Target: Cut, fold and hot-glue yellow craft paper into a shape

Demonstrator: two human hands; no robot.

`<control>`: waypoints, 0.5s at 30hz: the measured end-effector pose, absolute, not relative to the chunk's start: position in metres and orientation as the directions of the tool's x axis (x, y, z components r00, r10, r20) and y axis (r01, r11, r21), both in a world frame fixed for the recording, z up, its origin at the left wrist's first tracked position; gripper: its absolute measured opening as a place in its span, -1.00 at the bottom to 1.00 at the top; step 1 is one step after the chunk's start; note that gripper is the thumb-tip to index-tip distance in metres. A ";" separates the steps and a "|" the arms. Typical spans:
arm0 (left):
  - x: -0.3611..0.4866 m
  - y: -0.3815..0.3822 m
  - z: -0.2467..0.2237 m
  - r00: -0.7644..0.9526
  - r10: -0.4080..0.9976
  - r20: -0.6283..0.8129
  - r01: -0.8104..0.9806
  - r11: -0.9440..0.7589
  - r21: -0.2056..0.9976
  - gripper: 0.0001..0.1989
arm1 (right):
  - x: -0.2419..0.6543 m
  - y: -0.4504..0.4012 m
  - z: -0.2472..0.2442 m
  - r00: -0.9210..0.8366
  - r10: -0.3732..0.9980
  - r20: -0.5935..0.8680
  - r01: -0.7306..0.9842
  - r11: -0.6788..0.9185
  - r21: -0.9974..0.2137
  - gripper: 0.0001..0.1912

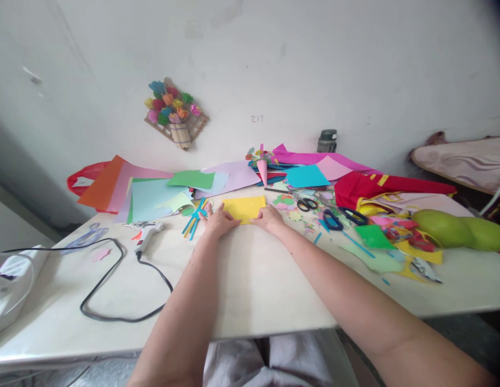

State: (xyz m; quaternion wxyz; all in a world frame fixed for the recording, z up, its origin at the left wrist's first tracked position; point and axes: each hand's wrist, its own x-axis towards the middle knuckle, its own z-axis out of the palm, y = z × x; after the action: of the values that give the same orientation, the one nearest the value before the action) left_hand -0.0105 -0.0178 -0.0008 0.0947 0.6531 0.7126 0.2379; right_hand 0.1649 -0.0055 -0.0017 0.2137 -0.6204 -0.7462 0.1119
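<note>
A yellow sheet of paper [244,208] lies flat on the table in front of me. My left hand [220,219] rests on its left edge with the fingers spread. At the sheet's lower right corner is my right hand [270,218], its fingers curled together and pinching the paper's edge. Blue and yellow paper strips [193,219] lie just left of my left hand. Colourful paper scraps [290,207] are scattered to the right of the sheet, beside black-handled scissors [306,204].
A glue gun [147,235] with a looping black cable lies at the left, near a power strip [20,277]. Coloured sheets [149,199] line the back. Dark blue scissors [333,219], a red cloth [355,188] and a green fruit-like object [443,228] are at the right.
</note>
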 end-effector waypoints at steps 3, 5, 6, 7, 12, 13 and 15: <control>-0.011 -0.018 -0.002 -0.127 0.974 0.186 0.877 0.022 0.480 -0.66 | 0.164 -0.004 -0.003 -0.148 0.971 0.190 0.882 0.216 -0.419 -0.68; -0.011 -0.018 -0.002 -0.115 0.973 0.202 0.866 -0.002 0.501 -0.66 | 0.164 -0.004 -0.002 -0.163 0.969 0.184 0.884 0.226 -0.410 -0.68; -0.011 -0.018 -0.001 -0.108 0.973 0.204 0.862 -0.011 0.507 -0.66 | 0.165 -0.004 -0.001 -0.170 0.969 0.181 0.884 0.231 -0.406 -0.68; -0.010 -0.018 -0.001 -0.103 0.974 0.202 0.860 -0.016 0.511 -0.66 | 0.165 -0.004 0.000 -0.177 0.968 0.178 0.884 0.236 -0.403 -0.69; -0.007 -0.021 0.005 -0.115 0.986 0.123 0.877 0.043 0.479 -0.68 | 0.166 -0.008 0.002 -0.194 0.961 0.197 0.890 0.257 -0.376 -0.69; -0.006 -0.021 0.006 -0.123 0.987 0.104 0.881 0.060 0.470 -0.69 | 0.165 -0.009 0.002 -0.201 0.954 0.224 0.890 0.274 -0.365 -0.70; -0.005 -0.022 0.008 -0.137 0.987 0.085 0.886 0.084 0.456 -0.69 | 0.163 -0.010 0.000 -0.256 0.920 0.297 0.870 0.353 -0.343 -0.74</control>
State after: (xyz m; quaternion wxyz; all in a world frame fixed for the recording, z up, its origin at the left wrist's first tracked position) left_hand -0.0048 -0.0218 0.0078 0.1234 0.6452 0.7257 0.2045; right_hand 0.1632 -0.0095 -0.0003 0.2269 -0.5661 -0.7906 0.0545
